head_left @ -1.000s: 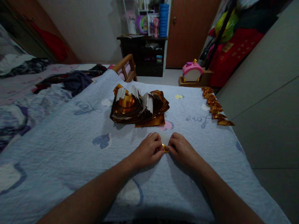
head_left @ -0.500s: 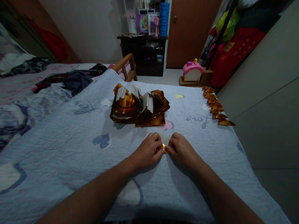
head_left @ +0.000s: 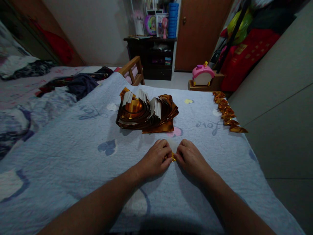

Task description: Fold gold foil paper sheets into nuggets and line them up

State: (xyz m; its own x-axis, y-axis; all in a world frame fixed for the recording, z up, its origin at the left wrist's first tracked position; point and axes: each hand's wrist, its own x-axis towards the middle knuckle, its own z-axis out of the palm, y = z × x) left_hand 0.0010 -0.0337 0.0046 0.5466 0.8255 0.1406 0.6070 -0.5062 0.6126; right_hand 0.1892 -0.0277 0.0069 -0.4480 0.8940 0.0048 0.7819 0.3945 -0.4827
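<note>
Between my two hands is a small sheet of gold foil paper (head_left: 173, 157), its pale back showing beyond the fingers and a strip of gold at the near edge. My left hand (head_left: 158, 156) pinches its left side, fingers curled. On the right side my right hand (head_left: 190, 156) grips it the same way, thumb and fingers together. Most of the sheet is hidden under the fingers. Just beyond the hands lies a thick, curled stack of gold foil papers (head_left: 133, 111) with white edges. A row of folded gold foil pieces (head_left: 227, 112) runs along the right edge of the bed.
A pale blue quilt (head_left: 73, 163) with hearts covers the surface under my hands. Dark clothes (head_left: 81, 86) lie at the far left. Past the far edge stand a wooden rail (head_left: 133, 70), a dark cabinet (head_left: 150, 58) and a pink toy (head_left: 202, 74). A pale panel (head_left: 281, 130) borders the right side.
Both hands stay in nearly the same place on the foil paper. The gold strip between the fingers looks slightly different in shape. The whole view has shifted a little.
</note>
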